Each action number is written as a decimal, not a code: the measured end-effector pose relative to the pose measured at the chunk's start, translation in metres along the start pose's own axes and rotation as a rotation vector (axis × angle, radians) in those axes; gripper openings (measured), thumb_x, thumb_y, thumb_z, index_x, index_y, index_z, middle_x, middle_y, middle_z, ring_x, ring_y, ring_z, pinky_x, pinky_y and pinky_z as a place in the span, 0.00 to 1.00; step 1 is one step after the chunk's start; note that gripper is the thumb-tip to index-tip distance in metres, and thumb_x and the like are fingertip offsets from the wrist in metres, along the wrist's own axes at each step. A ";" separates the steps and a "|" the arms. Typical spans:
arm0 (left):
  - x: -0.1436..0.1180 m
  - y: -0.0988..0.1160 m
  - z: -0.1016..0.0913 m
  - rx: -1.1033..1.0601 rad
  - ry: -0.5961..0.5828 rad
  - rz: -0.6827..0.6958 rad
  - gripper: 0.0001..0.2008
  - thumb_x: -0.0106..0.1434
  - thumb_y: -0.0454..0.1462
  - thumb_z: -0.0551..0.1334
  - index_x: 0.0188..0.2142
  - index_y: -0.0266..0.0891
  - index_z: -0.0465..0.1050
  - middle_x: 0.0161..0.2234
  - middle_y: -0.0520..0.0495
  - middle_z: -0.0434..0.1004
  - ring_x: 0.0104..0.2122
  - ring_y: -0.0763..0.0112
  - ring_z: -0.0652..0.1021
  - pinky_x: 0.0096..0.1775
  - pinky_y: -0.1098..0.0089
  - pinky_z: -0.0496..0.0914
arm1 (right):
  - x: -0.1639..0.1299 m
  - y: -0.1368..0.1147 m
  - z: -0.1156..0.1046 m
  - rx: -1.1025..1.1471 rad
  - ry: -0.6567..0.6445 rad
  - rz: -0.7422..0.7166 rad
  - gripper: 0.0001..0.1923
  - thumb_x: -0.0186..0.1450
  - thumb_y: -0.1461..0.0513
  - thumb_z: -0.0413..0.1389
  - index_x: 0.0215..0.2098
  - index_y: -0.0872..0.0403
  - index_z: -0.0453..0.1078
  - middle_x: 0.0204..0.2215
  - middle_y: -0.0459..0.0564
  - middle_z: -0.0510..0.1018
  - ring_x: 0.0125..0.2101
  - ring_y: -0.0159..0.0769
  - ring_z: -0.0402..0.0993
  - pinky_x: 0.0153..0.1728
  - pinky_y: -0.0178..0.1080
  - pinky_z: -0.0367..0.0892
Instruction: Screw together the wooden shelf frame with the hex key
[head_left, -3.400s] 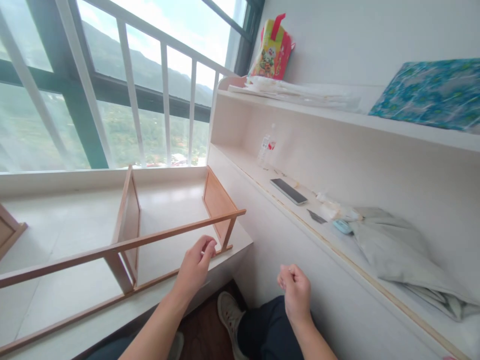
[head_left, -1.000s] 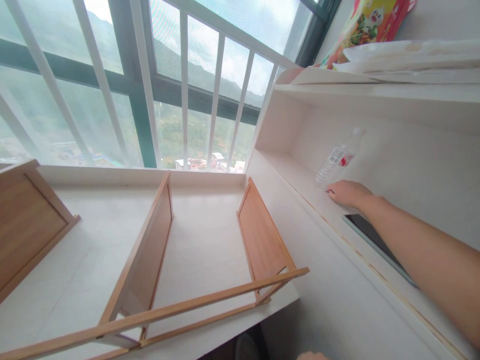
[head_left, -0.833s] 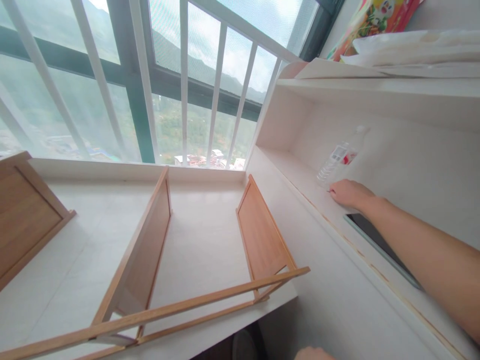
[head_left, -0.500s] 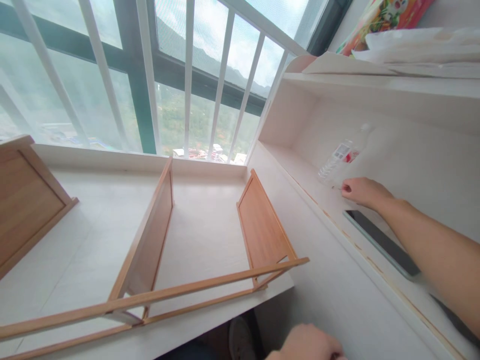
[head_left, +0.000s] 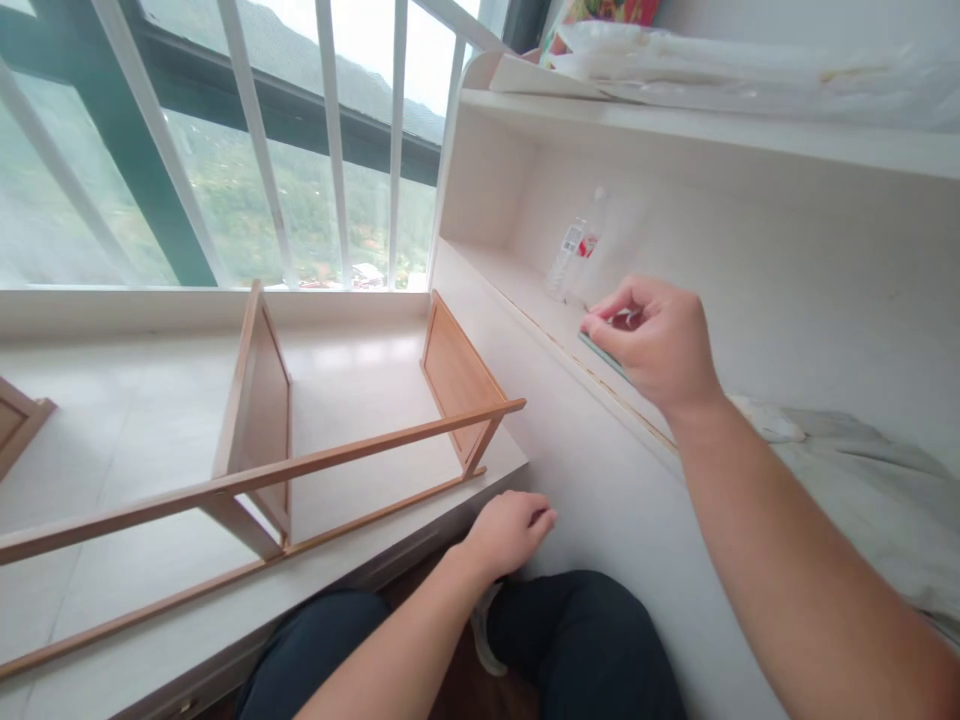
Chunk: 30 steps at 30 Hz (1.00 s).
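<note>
My right hand [head_left: 660,340] is raised over the low shelf, thumb and forefinger pinched together; whatever is between them is too small to name. Behind it, the green edge of a phone [head_left: 600,352] peeks out, mostly covered by the hand. A clear plastic bottle [head_left: 574,255] with a red and white label stands just past my fingertips. My left hand [head_left: 510,530] is closed above my lap, fingers curled, and its contents are hidden. Beside it on the white ledge [head_left: 360,400] lies a wooden frame [head_left: 367,438] with upright panels [head_left: 461,365].
A white wall panel [head_left: 600,480] divides the ledge from the shelf. Crumpled grey cloth [head_left: 862,490] lies on the shelf at right. Plastic-wrapped items [head_left: 712,75] rest on the upper board. White window bars [head_left: 330,150] rise behind the ledge. My knees [head_left: 577,640] are below.
The view has swung right and down. My right hand has come up and back from beside the bottle, now hiding most of the phone. My left hand has come fully into view.
</note>
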<state>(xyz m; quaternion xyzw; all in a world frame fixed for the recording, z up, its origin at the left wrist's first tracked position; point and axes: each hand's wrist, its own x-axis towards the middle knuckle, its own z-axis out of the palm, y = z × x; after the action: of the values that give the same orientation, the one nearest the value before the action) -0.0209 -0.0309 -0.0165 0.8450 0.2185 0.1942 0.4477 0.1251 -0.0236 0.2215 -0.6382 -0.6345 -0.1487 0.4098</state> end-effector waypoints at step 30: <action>-0.016 -0.090 -0.053 0.368 0.175 -0.310 0.16 0.67 0.32 0.60 0.52 0.41 0.78 0.45 0.42 0.79 0.47 0.54 0.78 0.51 0.57 0.71 | -0.207 0.081 0.193 0.727 -0.906 0.601 0.43 0.55 0.71 0.63 0.68 0.48 0.67 0.24 0.38 0.77 0.28 0.33 0.71 0.37 0.36 0.63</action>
<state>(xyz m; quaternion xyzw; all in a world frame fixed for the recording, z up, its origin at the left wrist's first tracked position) -0.0792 0.0412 -0.0666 0.8485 0.4151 0.1528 0.2904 0.1060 -0.0173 -0.0727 -0.6080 -0.5483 0.4800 0.3152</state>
